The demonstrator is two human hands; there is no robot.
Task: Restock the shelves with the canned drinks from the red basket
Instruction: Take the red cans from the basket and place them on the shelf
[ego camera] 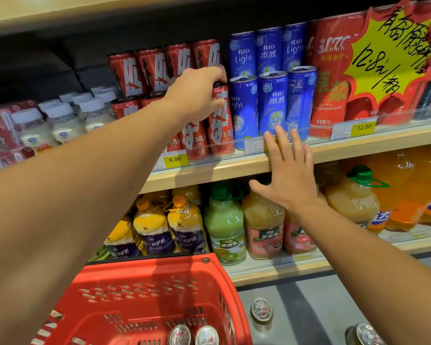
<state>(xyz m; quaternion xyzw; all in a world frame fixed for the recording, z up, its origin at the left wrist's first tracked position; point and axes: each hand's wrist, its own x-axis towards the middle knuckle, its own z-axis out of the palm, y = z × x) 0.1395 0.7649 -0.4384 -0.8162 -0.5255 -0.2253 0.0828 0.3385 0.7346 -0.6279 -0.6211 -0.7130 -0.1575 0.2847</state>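
Note:
My left hand [197, 93] reaches up to the upper shelf and grips the top of a red can with white lettering [220, 123] that stands at the shelf front, next to more red cans [194, 140] and stacked ones behind [154, 68]. My right hand [290, 168] has its fingers spread flat against the wooden shelf edge [234, 168], its fingertips just below the blue RIO cans [271, 103]. The red basket [144, 300] sits at the bottom centre, with two can tops [193, 336] showing inside it.
Two loose cans [261, 311] [363, 334] stand on the grey floor right of the basket. White-capped milk bottles [65, 120] fill the shelf's left, big red cans [331, 78] with a yellow price sign [393, 51] its right. Juice jugs [224, 220] line the lower shelf.

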